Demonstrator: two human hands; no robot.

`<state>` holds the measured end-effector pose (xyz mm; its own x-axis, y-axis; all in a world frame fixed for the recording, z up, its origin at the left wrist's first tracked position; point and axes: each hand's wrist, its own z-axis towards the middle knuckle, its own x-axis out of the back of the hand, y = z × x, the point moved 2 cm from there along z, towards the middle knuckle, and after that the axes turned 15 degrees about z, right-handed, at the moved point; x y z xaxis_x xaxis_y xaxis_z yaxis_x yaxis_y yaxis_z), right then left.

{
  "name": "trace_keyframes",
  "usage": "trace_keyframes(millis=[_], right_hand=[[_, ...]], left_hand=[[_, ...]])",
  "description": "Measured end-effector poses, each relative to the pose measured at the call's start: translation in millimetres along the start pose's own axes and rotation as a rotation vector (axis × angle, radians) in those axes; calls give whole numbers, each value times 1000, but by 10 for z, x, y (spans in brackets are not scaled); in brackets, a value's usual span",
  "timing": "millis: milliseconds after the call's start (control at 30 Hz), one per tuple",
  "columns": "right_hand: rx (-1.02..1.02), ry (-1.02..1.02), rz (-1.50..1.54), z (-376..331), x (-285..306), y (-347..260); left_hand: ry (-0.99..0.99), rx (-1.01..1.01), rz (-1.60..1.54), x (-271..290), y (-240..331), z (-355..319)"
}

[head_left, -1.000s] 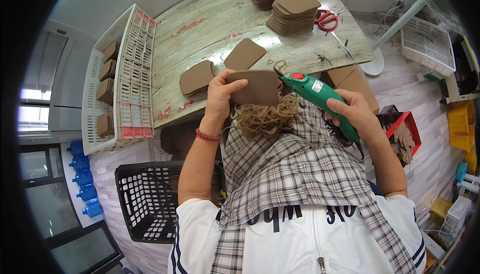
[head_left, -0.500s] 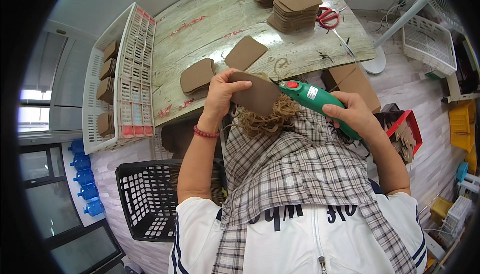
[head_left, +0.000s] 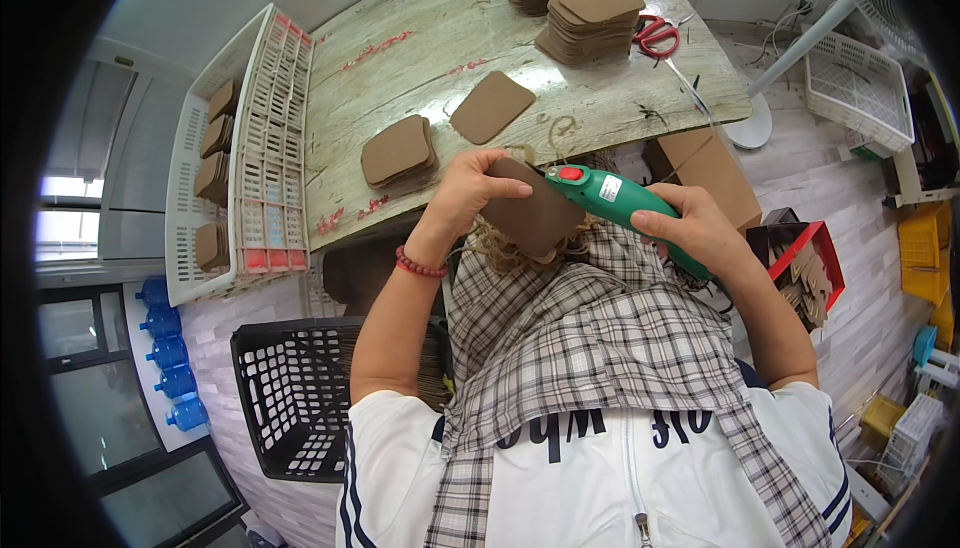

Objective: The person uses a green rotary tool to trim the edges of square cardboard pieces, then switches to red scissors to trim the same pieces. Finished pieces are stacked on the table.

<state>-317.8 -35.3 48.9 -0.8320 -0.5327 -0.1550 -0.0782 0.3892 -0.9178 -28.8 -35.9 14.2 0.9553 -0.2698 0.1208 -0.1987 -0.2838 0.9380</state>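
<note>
Brown pad held against a green power tool, just off the counter's near edge

The left hand [head_left: 470,193] is closed on a brown rounded pad [head_left: 535,216], thumb lying across its upper face and the other fingers hidden behind it. The right hand [head_left: 695,233] is wrapped around the body of a green handheld power tool [head_left: 625,203] with a red button near its nose. The nose of the tool meets the pad's upper right edge, so the two hands stand close together with the pad between them, the left a little higher. A red bead bracelet [head_left: 420,268] sits on the left wrist.

The pad hangs in the air just in front of the near edge of the counter [head_left: 420,68], over a plaid cloth [head_left: 590,348] that covers the lap. Tan curly fibre [head_left: 500,248] shows beneath the pad; what it belongs to is hard to make out. The tool's working tip is hidden behind the pad, and its rear end is covered by the right hand.

On the counter, near its front edge, lies a small stack of brown pads [head_left: 398,153], with a single pad [head_left: 492,108] just beyond it. Taller stacks [head_left: 585,18] stand toward the far right corner, beside red-handled scissors [head_left: 655,36]. A white crate [head_left: 250,148] with more pads in it stands along the left edge. A black basket [head_left: 300,398] sits on the floor at the left, its far side cut off by the left arm
</note>
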Motion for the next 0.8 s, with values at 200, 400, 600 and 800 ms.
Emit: trace_keyframes(millis=[200, 400, 600, 800], right_hand=[[14, -23, 16, 77, -110, -84], [62, 44, 82, 229, -87, 32], [59, 118, 112, 165, 105, 243], [76, 177, 110, 175, 161, 361]], left_hand=[[-73, 47, -8, -91, -47, 43], [124, -27, -18, 409, -6, -68], [763, -48, 269, 1895, -661, -96], [962, -275, 1749, 982, -284, 362]])
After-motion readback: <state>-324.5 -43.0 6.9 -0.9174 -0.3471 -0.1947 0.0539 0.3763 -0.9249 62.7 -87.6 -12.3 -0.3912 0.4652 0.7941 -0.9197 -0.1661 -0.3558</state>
